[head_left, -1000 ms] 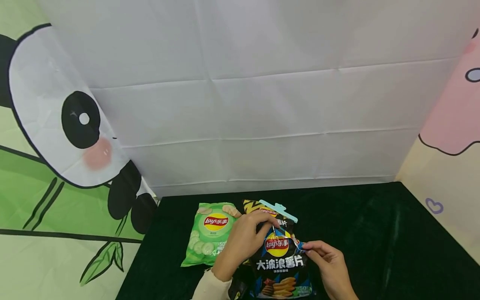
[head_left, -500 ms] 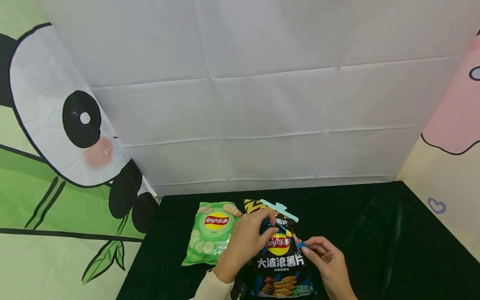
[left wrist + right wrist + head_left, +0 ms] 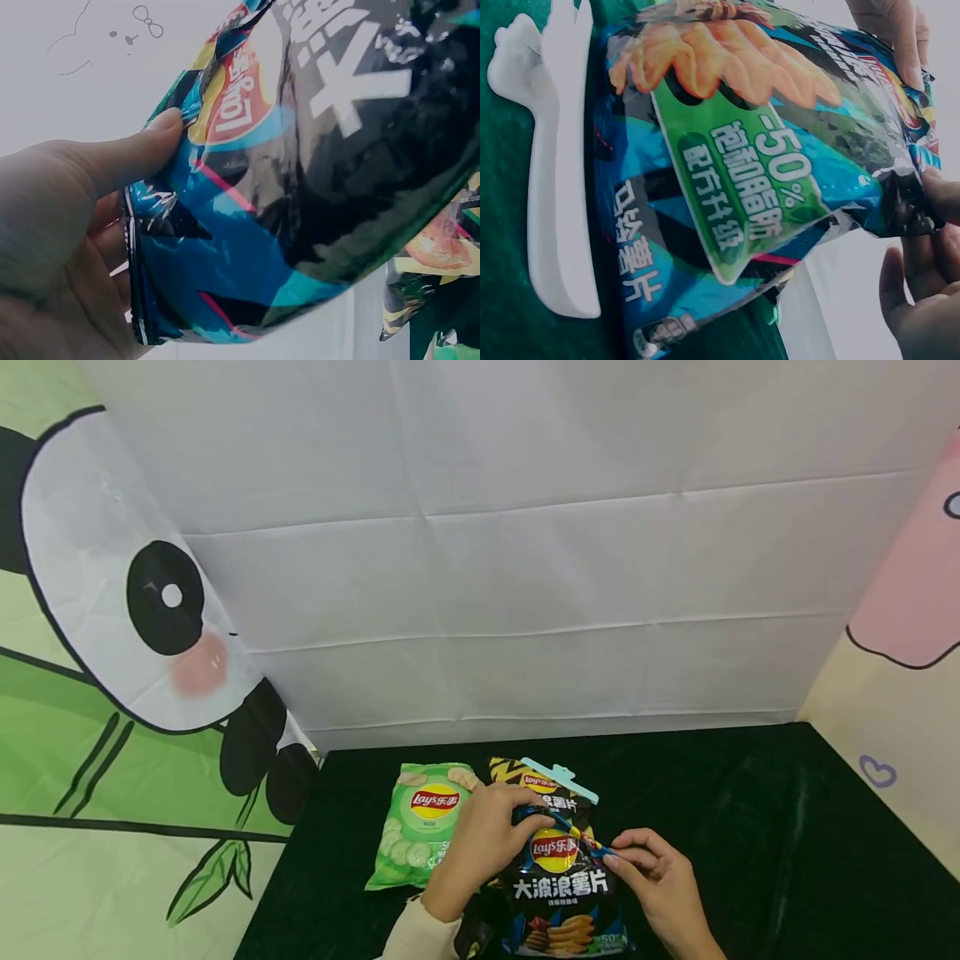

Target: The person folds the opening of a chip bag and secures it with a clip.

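Note:
In the head view, both hands pinch the top of a black-and-blue Lay's chip bag [image 3: 562,893] lying at the table's front. My left hand [image 3: 480,839] grips the bag's upper left corner, thumb in front and fingers behind, as the left wrist view shows. At the upper right corner, my right hand [image 3: 660,889] pinches the edge between thumb and fingers. A narrow folded strip runs slanting between the hands, just over the logo. Beyond it lies a second dark Lay's bag [image 3: 510,770] with a yellow striped top, a light blue bag clip [image 3: 561,778] across its top edge.
A green Lay's bag [image 3: 408,852] lies left of my left hand. In the right wrist view, a white bag clip [image 3: 566,172] rests on the dark green cloth [image 3: 735,810] beside the bag's bottom end. A white backdrop [image 3: 525,677] rises behind the table.
The held bag's top edge has been folded down into a slanting strip over the logo. My left fingers have shifted along the edge; the right hand has stayed nearly in place.

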A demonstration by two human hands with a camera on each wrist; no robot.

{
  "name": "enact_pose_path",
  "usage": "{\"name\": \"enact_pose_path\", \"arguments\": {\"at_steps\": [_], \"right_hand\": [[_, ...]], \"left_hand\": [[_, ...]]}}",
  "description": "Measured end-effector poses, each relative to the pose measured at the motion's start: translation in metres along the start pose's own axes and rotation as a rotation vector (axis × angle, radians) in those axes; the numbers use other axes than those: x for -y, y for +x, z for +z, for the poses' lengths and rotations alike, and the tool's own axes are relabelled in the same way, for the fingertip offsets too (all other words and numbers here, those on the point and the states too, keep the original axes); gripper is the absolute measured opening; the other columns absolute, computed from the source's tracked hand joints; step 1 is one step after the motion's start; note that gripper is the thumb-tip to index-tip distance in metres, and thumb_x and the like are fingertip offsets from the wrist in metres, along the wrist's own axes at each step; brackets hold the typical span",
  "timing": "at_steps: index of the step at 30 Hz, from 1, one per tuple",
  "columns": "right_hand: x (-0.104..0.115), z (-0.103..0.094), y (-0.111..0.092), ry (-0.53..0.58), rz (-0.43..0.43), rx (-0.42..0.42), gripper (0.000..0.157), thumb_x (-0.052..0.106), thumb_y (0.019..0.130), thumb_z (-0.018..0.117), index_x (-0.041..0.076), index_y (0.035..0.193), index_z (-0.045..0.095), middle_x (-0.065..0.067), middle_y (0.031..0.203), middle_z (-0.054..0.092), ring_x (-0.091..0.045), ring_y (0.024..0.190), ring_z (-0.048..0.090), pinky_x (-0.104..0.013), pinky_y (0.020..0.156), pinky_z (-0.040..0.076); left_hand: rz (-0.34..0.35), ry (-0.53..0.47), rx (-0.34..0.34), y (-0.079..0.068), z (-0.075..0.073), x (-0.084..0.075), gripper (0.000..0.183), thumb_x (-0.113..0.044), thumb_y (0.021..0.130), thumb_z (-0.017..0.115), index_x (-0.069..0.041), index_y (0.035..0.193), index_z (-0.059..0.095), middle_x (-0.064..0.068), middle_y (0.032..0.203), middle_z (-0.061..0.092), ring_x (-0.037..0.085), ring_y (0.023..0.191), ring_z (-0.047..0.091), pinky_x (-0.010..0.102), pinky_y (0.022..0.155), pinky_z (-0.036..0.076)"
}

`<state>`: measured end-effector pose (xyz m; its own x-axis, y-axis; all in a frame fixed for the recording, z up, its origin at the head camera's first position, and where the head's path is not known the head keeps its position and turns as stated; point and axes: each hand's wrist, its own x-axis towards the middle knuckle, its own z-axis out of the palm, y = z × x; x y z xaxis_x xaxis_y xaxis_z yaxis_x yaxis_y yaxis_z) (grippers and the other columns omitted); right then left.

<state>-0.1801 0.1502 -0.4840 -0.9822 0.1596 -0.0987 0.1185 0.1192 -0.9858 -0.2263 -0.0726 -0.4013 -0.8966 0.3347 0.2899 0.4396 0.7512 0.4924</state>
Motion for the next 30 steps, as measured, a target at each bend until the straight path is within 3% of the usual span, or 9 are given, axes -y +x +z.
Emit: {"name": "enact_pose_path", "arguments": {"at_steps": [5,10,14,19,23,26,30], "right_hand": [[-0.002,-0.002,0.004,-0.023,-0.018,0.015,0.025,0.01,0.093,0.07,0.004,0.115,0.06,-0.007,0.099,0.076,-0.01,0.092,0.07,-0.026,0.079,0.057],[-0.004,0.001,0.004,-0.037,-0.058,-0.037,0.02,0.009,0.092,0.071,0.005,0.11,0.064,-0.006,0.1,0.076,-0.009,0.092,0.069,-0.024,0.081,0.054],[-0.003,0.001,0.001,-0.09,-0.11,-0.07,0.018,0.008,0.092,0.072,0.008,0.108,0.066,-0.003,0.104,0.076,-0.007,0.094,0.069,-0.023,0.084,0.054],[0.001,-0.001,-0.009,-0.268,-0.233,-0.181,0.022,0.01,0.088,0.077,0.019,0.104,0.066,0.008,0.113,0.073,0.003,0.101,0.063,-0.02,0.092,0.051],[0.005,-0.005,-0.021,-0.342,-0.424,-0.251,0.032,0.003,0.076,0.086,0.018,0.098,0.068,0.009,0.113,0.07,0.008,0.105,0.057,-0.01,0.096,0.043],[0.003,-0.008,-0.028,-0.344,-0.622,-0.189,0.039,-0.003,0.068,0.089,0.018,0.094,0.069,0.01,0.104,0.069,0.004,0.099,0.06,-0.008,0.09,0.046],[-0.007,-0.011,-0.032,-0.312,-0.829,0.079,0.04,0.001,0.069,0.089,0.02,0.097,0.069,0.012,0.095,0.069,-0.001,0.086,0.064,-0.02,0.077,0.053]], "left_hand": [[0.0,0.008,-0.042,-0.001,0.004,0.002,0.016,-0.037,0.085,0.08,-0.023,0.092,0.081,-0.008,0.097,0.079,0.013,0.095,0.07,0.031,0.082,0.055],[-0.01,-0.03,-0.037,0.001,0.009,0.003,0.016,-0.035,0.086,0.079,-0.022,0.095,0.081,-0.007,0.102,0.079,0.016,0.101,0.069,0.04,0.091,0.05],[-0.019,-0.038,-0.046,0.002,0.011,0.003,0.016,-0.035,0.087,0.079,-0.021,0.096,0.081,-0.006,0.105,0.079,0.017,0.103,0.07,0.039,0.09,0.051],[-0.014,-0.042,-0.041,0.004,0.013,0.002,0.016,-0.035,0.088,0.077,-0.021,0.096,0.08,-0.005,0.106,0.078,0.017,0.104,0.07,0.04,0.092,0.05],[-0.018,-0.045,-0.046,0.005,0.014,0.002,0.016,-0.034,0.088,0.078,-0.021,0.096,0.08,-0.005,0.105,0.078,0.017,0.104,0.07,0.042,0.093,0.05],[-0.019,-0.037,-0.051,0.006,0.015,0.002,0.016,-0.035,0.088,0.078,-0.021,0.096,0.08,-0.005,0.105,0.078,0.017,0.104,0.07,0.042,0.093,0.051],[-0.021,-0.024,-0.049,0.008,0.017,0.002,0.016,-0.035,0.088,0.077,-0.021,0.096,0.08,-0.005,0.105,0.078,0.016,0.103,0.07,0.042,0.094,0.051]]}}
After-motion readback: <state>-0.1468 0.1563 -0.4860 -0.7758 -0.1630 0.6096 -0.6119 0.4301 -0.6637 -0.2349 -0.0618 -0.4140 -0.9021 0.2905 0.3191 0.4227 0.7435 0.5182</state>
